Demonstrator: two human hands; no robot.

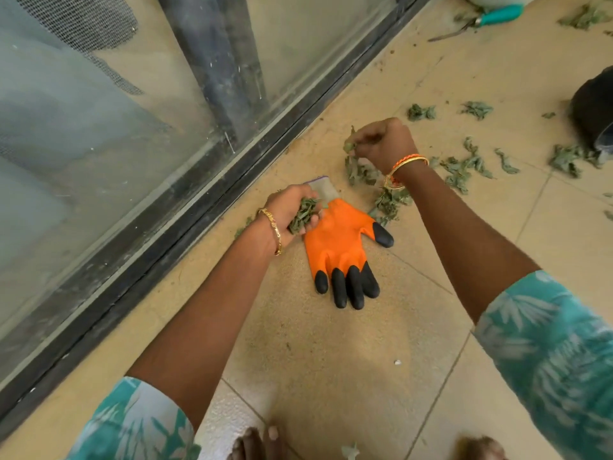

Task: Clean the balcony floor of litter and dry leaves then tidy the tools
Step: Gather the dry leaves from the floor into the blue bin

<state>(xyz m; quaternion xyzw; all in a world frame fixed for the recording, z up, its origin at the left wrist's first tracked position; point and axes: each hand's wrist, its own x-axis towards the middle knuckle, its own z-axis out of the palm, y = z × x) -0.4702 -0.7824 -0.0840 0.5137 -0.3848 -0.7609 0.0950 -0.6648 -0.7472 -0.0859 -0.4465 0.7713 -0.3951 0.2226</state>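
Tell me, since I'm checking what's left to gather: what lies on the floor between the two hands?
In the head view, between left hand and right hand: the orange glove's grey cuff and some loose leaves.

Dry green leaves [459, 169] are lying scattered over the beige balcony floor tiles [348, 353], curled and crumpled, most of them gathering in a loose band to the right. A bunched clump [303, 212] is sitting in the left hand's [292, 207] curled grip, and another sprig [350, 146] is hanging pinched in the right hand's [386, 142] fingers. An orange glove [340, 249] (black fingertips pointing toward the viewer) is lying flat on the tiles. Teal-handled pruning shears [499, 14] are resting far off at the top edge.
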